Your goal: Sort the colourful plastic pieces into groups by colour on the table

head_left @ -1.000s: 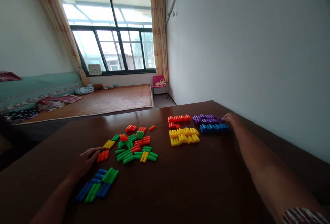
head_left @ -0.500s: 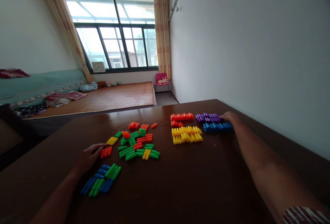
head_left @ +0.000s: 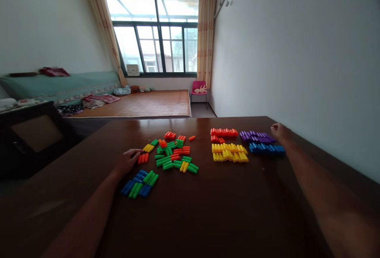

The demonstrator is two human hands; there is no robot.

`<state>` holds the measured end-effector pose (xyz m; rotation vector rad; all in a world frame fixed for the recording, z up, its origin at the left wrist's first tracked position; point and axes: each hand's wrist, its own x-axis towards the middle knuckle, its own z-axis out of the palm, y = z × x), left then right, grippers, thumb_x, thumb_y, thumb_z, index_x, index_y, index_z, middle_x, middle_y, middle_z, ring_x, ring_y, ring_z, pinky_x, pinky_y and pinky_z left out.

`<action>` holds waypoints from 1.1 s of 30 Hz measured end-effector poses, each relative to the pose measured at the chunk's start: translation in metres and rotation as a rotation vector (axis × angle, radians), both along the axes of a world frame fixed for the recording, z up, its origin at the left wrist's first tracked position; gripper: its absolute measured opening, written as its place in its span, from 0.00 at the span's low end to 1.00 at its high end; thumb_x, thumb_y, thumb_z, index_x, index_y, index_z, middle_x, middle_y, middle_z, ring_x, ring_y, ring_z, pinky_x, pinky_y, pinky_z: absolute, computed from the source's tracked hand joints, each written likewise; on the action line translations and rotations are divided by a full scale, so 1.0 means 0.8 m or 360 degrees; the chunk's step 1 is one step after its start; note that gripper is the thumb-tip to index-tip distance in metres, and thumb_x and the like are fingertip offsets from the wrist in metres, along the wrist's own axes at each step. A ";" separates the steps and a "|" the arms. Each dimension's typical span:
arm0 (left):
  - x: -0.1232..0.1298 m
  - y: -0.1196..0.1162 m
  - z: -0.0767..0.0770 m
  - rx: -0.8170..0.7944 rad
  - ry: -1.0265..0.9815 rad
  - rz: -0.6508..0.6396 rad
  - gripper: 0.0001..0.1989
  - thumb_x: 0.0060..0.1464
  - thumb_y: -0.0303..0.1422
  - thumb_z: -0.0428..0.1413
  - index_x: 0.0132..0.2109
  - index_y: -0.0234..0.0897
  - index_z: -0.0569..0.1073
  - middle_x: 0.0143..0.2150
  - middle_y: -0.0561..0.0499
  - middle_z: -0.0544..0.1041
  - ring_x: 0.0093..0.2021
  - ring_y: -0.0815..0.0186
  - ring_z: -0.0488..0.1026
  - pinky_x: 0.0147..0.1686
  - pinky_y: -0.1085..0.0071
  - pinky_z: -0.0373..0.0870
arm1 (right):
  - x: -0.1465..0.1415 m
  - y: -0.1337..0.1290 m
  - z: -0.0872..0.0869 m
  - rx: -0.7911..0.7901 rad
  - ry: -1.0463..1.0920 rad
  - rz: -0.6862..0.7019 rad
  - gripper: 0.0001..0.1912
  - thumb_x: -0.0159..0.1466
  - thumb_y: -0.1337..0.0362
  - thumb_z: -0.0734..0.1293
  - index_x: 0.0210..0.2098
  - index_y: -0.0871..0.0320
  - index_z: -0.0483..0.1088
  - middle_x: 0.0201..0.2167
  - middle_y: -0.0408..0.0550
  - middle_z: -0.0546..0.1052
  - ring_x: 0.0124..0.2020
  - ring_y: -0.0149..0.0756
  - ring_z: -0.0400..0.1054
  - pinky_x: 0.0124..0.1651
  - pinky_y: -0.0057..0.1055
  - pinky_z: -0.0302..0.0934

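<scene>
My left hand rests on the left of the table, fingertips closed at the left edge of a small row of orange plastic pieces. Beyond them lies a yellow and green row; nearer me is a blue and green block. My right hand is curled closed beside the far right end of the purple rows. Whatever its fingers hold, if anything, is hidden. Blue pieces line up just in front of the purple ones.
Green and orange pieces lie scattered mid-table, with one loose orange piece. Orange rows and yellow rows stand right of them. Past the brown table are a bed and a pink chair.
The view has turned a little left, shifting everything rightward. My right hand has drawn slightly away from the purple rows' end. My left hand stays at the orange pieces.
</scene>
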<state>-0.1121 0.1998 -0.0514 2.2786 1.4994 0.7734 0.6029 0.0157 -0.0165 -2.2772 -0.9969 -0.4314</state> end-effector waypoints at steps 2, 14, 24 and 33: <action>0.002 -0.002 -0.001 0.0004 -0.0018 -0.0022 0.25 0.52 0.47 0.47 0.45 0.37 0.78 0.46 0.46 0.79 0.46 0.57 0.74 0.48 0.65 0.68 | -0.061 0.013 0.019 0.0105 -0.0034 0.0165 0.17 0.60 0.61 0.60 0.43 0.61 0.74 0.37 0.55 0.78 0.37 0.41 0.72 0.42 0.34 0.63; -0.003 -0.007 -0.011 0.0034 -0.0285 -0.0176 0.24 0.54 0.47 0.47 0.44 0.35 0.78 0.46 0.45 0.78 0.46 0.57 0.74 0.48 0.65 0.67 | -0.457 0.038 -0.008 -0.0656 -0.0080 0.1523 0.12 0.63 0.57 0.62 0.38 0.56 0.73 0.37 0.50 0.77 0.38 0.38 0.71 0.38 0.29 0.59; -0.003 -0.005 -0.012 -0.0029 -0.0352 -0.0195 0.28 0.56 0.51 0.44 0.37 0.35 0.79 0.35 0.48 0.81 0.38 0.58 0.76 0.39 0.68 0.67 | -0.472 0.068 -0.039 -0.0456 0.0486 0.1379 0.09 0.53 0.63 0.71 0.30 0.57 0.67 0.28 0.40 0.73 0.30 0.31 0.67 0.32 0.26 0.58; -0.004 -0.003 -0.011 -0.0019 -0.0306 -0.0213 0.28 0.54 0.52 0.45 0.39 0.36 0.79 0.38 0.49 0.81 0.38 0.58 0.75 0.40 0.69 0.67 | -0.459 0.017 -0.021 0.0090 0.0549 0.1426 0.09 0.57 0.59 0.67 0.36 0.55 0.67 0.32 0.43 0.76 0.33 0.34 0.70 0.38 0.30 0.63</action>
